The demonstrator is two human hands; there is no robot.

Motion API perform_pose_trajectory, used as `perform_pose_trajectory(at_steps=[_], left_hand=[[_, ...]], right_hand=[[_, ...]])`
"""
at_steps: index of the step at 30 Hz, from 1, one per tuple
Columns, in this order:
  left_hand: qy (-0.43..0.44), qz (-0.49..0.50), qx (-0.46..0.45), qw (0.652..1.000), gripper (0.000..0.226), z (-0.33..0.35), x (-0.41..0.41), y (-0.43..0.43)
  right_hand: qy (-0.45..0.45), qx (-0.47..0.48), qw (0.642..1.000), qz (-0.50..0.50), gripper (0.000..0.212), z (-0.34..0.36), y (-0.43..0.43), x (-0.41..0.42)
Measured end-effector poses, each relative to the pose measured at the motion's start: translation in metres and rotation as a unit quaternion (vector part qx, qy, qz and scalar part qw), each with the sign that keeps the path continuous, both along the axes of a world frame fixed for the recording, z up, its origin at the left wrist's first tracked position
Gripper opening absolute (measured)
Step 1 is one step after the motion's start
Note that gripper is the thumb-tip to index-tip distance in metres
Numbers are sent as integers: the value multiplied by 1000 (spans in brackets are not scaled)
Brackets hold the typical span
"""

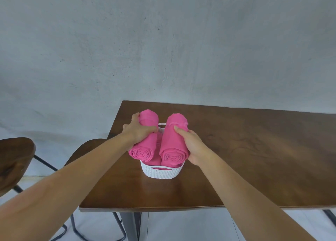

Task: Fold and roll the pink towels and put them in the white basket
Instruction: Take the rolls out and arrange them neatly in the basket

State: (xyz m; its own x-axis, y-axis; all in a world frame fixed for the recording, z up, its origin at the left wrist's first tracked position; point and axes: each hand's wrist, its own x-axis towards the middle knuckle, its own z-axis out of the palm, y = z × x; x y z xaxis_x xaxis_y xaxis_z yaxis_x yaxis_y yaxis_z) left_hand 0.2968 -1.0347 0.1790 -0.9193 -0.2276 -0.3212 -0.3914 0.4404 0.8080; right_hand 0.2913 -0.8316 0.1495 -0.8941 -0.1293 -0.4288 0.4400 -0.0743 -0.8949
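My left hand (139,133) grips one rolled pink towel (147,120), my right hand (190,146) a second roll (173,148), both tilted over the white basket (161,172); more pink seems tucked inside it. They look soft, light and squashy, so I'd hold mid-roll to stop unwinding

We see a dark brown wooden worktop (254,159) with a glossy surface and rounded near corner, standing against a mottled grey wall (163,40) that fills the upper half of our view. Under its near edge a grey metal leg (131,226) drops to a pale floor (51,146). To our left stand two stools with dark wooden seats: one (14,160) at the far left edge, the other (92,145) just beside the worktop's left side. Thin black metal legs (45,162) run down from their seats.
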Motion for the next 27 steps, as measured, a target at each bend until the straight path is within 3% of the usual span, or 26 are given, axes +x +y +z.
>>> perform_pose_trajectory(at_steps=[4, 8, 11, 15, 20, 24, 27], left_hand=[[12, -15, -139, 990, 102, -9, 2, 21], [11, -26, -162, 986, 92, -19, -2, 30], [14, -31, -181, 983, 85, -23, -5, 33], [18, -24, -174, 984, 77, -30, -11, 32], [23, -13, -140, 990, 75, -39, -21, 33], [18, 10, -153, 988, 74, -44, -29, 41], [24, 32, -176, 984, 72, -51, -31, 45]], right_hand=[[1, 3, 1000, -12, 76, -11, -8, 2], [41, 71, 997, 10, 75, -13, -8, -1], [63, 166, 983, 38, 82, -12, -11, -8], [157, 349, 921, 73, 108, -14, -17, -9], [176, 374, 906, 91, 101, -23, -14, -18], [145, 288, 942, 96, 95, -32, -8, -29], [154, 270, 944, 108, 89, -37, -6, -36]])
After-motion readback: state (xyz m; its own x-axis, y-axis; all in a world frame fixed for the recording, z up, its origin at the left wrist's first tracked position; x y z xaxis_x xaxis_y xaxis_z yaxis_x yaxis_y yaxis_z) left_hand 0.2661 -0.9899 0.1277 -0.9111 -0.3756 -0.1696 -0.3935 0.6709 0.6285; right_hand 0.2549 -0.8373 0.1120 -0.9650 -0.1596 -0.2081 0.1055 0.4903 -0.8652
